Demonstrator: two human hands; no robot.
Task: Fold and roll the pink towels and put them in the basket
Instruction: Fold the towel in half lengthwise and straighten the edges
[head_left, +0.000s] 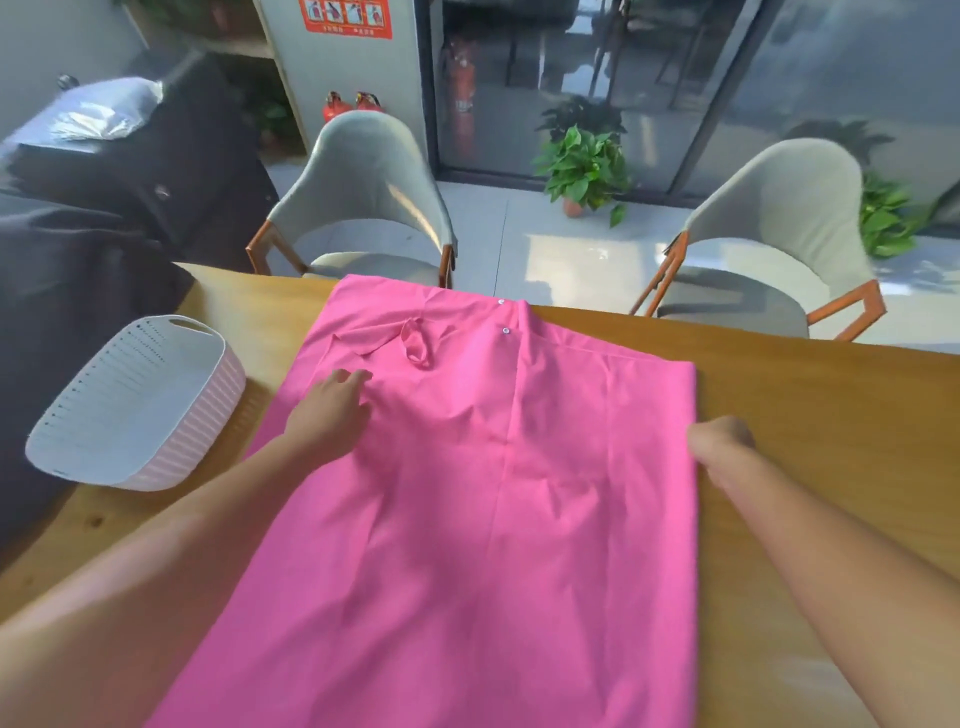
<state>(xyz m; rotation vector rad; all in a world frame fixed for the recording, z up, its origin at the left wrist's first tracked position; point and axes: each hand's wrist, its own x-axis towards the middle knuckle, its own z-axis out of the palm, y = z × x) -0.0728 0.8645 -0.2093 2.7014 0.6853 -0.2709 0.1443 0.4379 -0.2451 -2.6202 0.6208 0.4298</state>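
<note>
A large pink towel (467, 493) lies spread over the wooden table (810, 415), running from the far edge toward me, with a loop and two snap buttons near its far end. My left hand (332, 410) rests on the towel's upper left part, fingers loosely bent against the cloth. At the towel's right edge my right hand (719, 441) has its fingers curled under the fabric, gripping that edge. A white and pink slatted basket (135, 410) stands on the table to the left of the towel, with nothing seen inside.
Two grey chairs (363, 208) (769, 239) stand beyond the table's far edge. A dark cloth-covered shape (78, 291) sits at the left. Potted plants (582, 166) stand on the floor by the glass doors.
</note>
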